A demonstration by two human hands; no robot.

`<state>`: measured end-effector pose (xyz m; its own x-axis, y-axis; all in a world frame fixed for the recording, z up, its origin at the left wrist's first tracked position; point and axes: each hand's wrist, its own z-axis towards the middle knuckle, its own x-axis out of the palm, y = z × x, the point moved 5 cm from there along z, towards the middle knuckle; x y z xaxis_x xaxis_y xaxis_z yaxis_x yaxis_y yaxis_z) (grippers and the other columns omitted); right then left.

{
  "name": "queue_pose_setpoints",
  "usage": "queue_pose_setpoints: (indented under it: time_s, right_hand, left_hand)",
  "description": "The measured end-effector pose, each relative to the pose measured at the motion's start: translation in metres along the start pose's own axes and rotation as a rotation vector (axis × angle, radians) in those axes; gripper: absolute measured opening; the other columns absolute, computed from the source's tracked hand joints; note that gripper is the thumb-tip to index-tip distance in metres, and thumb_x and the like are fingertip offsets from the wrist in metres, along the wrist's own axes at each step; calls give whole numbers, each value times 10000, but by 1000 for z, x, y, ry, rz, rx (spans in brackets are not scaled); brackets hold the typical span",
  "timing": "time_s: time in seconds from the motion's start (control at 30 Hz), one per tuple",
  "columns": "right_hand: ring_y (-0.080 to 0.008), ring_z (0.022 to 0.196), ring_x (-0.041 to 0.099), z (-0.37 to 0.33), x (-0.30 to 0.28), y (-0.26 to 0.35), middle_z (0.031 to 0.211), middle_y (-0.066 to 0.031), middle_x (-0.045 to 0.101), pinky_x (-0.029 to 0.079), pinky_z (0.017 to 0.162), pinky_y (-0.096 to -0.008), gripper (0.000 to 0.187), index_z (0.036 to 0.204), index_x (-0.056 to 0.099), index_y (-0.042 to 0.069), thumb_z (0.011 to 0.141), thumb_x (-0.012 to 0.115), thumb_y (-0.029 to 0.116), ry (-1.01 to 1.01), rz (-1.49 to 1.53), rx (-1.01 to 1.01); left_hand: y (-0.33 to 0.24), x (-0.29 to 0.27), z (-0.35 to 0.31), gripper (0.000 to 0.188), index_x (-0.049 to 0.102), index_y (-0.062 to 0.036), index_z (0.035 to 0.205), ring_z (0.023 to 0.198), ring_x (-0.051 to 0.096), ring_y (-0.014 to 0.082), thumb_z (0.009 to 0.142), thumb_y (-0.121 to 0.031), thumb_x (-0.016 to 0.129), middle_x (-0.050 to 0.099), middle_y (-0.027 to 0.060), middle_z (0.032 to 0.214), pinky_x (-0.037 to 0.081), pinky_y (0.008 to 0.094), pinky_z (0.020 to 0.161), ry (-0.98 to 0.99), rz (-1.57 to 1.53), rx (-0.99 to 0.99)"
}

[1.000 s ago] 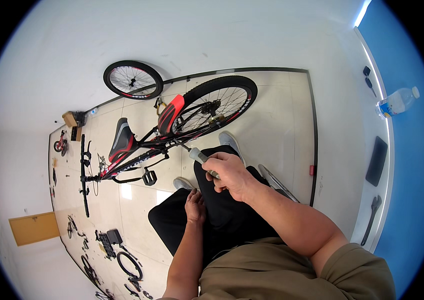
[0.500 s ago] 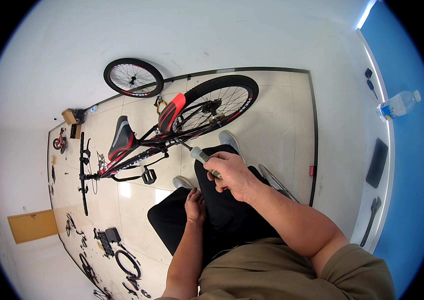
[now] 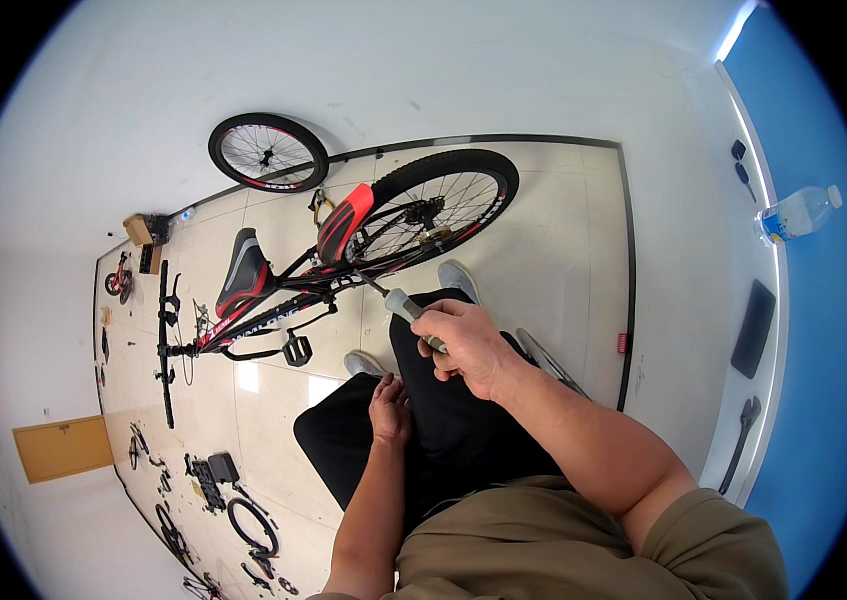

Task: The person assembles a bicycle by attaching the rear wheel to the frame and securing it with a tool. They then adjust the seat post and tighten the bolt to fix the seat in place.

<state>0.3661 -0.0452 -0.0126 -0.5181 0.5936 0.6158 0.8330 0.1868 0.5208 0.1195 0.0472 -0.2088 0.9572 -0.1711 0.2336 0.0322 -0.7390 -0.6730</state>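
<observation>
My right hand [image 3: 464,345] is wrapped round the grey handle of a screwdriver [image 3: 404,305]. Its metal shaft points up and left to the bicycle's frame behind the pedals; whether the tip touches is too small to tell. The black, white and red bicycle [image 3: 274,312] has a black saddle [image 3: 244,275], a red and black rear mudguard [image 3: 346,225] and a rear wheel [image 3: 444,200]; no front wheel is fitted. Resting on my black trousers, my left hand [image 3: 390,412] holds nothing visible, its fingers loosely bent.
A loose wheel [image 3: 269,153] leans at the far wall. Bicycle parts [image 3: 249,525] are spread over the floor at the lower left, and a cardboard box [image 3: 140,231] stands far left. On the right ledge are a plastic bottle [image 3: 799,214], a phone-like dark slab [image 3: 754,328] and a wrench [image 3: 741,445].
My right hand and the screwdriver have shifted slightly to the right and down. My left hand stays on the trousers.
</observation>
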Motion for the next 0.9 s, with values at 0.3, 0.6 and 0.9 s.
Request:
queue_pose_setpoints:
  time_s: [0.3,0.6,0.9]
  right_hand:
    - [-93,476,390,0,-7,6,778,-78,586,377,511,-300,199,995,573,43,894,672,182,5,4,-11]
    - [-89,469,399,-4,-7,11,774,-85,579,410,539,-308,304,1129,567,-3,911,649,192,-15,2,-56]
    - [-82,448,373,26,37,-4,778,-93,597,404,508,-312,243,1111,559,3,911,606,133,-39,-376,-160]
  left_hand:
    - [3,9,-1,639,342,1,1531,1224,565,291,959,-108,605,560,164,1354,438,440,1061,-9,7,5]
    - [-32,15,-14,703,230,-30,1593,1333,505,368,987,-158,564,438,235,1516,428,497,1105,-26,-144,-3]
    - [-154,-83,53,598,384,-27,1495,1006,615,235,939,-103,593,596,141,1224,514,427,867,-337,-328,315]
